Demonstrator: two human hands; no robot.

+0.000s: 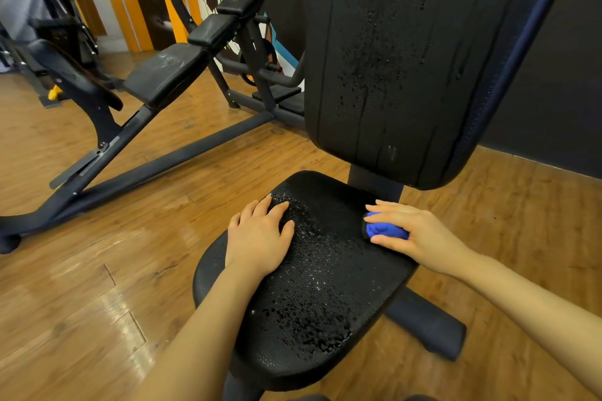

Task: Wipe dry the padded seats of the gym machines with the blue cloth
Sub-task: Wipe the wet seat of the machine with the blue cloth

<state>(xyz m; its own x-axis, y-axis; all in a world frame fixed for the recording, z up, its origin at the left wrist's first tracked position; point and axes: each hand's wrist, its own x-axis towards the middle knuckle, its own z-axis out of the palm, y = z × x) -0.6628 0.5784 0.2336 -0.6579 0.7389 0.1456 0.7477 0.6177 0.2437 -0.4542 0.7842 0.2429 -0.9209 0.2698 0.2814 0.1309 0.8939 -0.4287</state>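
Barely begun, I judge: the padded seat (pixel 325 270) remains beaded with water, the right hand (pixel 420 238) fingers pinching the blue cloth (pixel 386 230) at its two o'clock edge, the left hand (pixel 260 238) spread flat.

Two hands: a left hand (pixel 260 234) and a right hand (pixel 420 234). One blue cloth (pixel 386 230). One wet seat (pixel 312 286). One back pad (pixel 407 58). Maybe two more machines behind.

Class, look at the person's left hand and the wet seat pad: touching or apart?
Touching. The head view shows the left hand lying flat, palm down, on the seat pad, no gap visible.
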